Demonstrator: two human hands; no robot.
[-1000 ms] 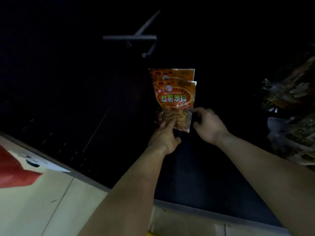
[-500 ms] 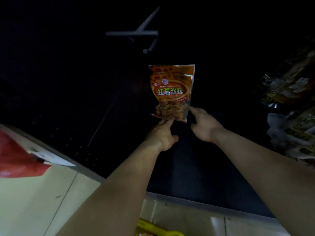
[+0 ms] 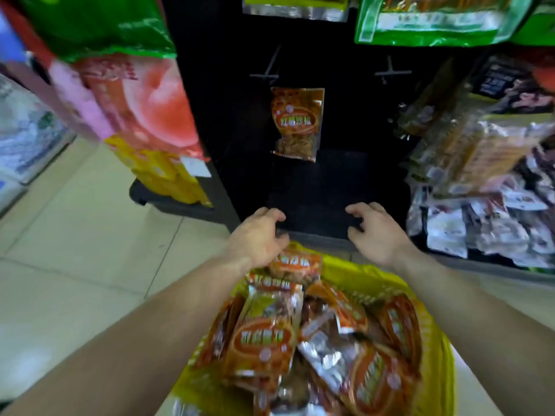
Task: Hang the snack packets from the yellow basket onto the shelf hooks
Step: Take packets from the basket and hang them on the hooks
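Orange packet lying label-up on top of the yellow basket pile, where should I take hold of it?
Probably its far edge, pinched from above by the left hand: the orange packet lies label-up on top of the pile in the yellow basket, and that flat edge points toward the hand.

Bright, even light on pale floor, dark shelf recess, motion blur throughout, wide-angle bending at the edges.

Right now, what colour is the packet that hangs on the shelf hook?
The hanging packet is orange with a darker red centre, seen best in the head view.
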